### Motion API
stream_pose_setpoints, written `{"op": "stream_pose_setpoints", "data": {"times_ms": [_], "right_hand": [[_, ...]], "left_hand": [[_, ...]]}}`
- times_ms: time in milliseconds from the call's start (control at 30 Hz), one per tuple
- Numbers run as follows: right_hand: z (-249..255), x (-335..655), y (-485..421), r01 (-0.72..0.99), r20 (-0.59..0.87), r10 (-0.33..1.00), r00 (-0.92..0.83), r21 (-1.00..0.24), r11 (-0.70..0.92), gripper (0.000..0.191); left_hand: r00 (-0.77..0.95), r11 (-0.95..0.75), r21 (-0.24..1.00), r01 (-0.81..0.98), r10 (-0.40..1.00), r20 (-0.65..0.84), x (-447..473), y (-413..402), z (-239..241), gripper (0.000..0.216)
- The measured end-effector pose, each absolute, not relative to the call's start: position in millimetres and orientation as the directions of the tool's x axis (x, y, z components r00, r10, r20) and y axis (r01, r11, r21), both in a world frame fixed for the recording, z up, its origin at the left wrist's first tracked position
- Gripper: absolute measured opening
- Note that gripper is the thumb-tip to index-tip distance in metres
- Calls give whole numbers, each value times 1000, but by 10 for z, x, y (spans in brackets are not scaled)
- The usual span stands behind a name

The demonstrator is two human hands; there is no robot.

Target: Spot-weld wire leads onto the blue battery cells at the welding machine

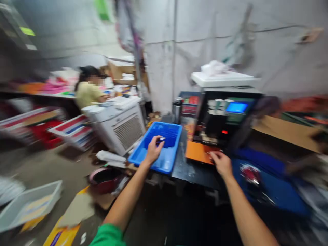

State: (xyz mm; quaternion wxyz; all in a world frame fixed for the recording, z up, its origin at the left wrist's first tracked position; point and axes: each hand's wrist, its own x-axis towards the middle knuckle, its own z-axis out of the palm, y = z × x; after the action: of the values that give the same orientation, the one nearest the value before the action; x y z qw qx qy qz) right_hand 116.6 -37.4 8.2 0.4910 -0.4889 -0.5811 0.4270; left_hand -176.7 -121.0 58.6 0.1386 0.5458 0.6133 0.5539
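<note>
My left hand [153,149] reaches over a blue plastic bin [167,136] on a dark worktable, its fingers pinched on a small dark-and-white object I cannot name. My right hand [222,163] rests at the near edge of an orange plate [197,152] at the foot of a black machine [222,118] with a blue lit screen [237,107]. Its fingers curl down onto the plate's edge; motion blur hides whether they hold anything.
A white air cooler [120,124] stands left of the table. A seated person in a yellow top [88,92] works at a cluttered bench behind it. A grey tray [28,205], cardboard scraps and a dark bowl [105,177] lie on the floor. Blue cloth [269,181] lies at right.
</note>
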Motion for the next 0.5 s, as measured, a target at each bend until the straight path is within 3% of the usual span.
{"op": "stream_pose_setpoints", "data": {"times_ms": [100,233,500], "right_hand": [[51,1493,-255,-63,29,999,46,-997,32,54],[64,1444,-74,-278,19,996,92,-960,44,48],[69,1459,11,-305,32,998,58,-951,49,41]], "left_hand": [[-266,-283,881,379,878,397,-1229,-954,541,26],[-146,-272,920,282,936,321,-478,-697,358,25],[-140,-245,906,346,941,308,24,-128,233,23]]}}
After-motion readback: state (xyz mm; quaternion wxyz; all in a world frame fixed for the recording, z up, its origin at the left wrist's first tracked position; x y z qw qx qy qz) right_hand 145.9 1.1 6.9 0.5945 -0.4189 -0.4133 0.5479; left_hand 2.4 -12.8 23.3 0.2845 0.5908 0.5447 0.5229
